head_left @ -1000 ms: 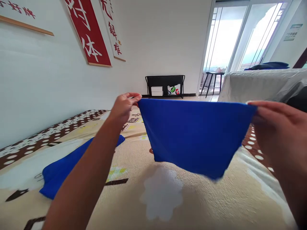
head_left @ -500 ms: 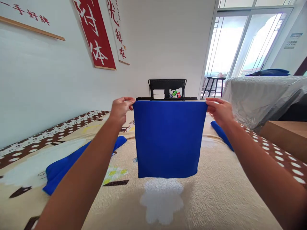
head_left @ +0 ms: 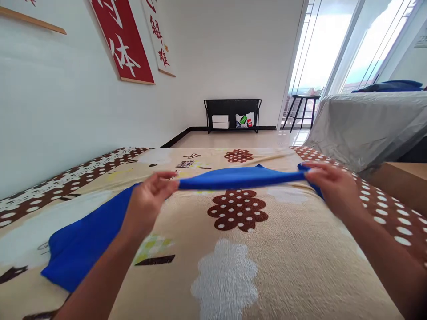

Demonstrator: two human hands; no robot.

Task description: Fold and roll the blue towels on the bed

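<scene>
A plain blue cloth (head_left: 233, 178) is stretched between my two hands above the bed blanket (head_left: 300, 249). My left hand (head_left: 151, 195) pinches one corner, and my right hand (head_left: 328, 180) pinches the other; both are slightly blurred. The cloth is seen nearly edge-on, as a thin band with its far part swung away from me. Beneath my left forearm lies another blue cloth (head_left: 90, 235), partly hidden by the arm. Just behind my right hand, a further blue piece (head_left: 316, 189) rests on the blanket, mostly covered by the hand.
A black rack (head_left: 232, 106) holding a white box and small packets stands by the far wall. At the right are a plastic-covered piece of furniture (head_left: 363, 124), a black stool (head_left: 303, 106) and a brown box (head_left: 396, 186). Scrolls (head_left: 128, 44) hang on the left wall.
The cloth hung down flat like a square; now it has swung up and away into a narrow band. Both hands have come lower and slightly apart, and the view has tilted downward.
</scene>
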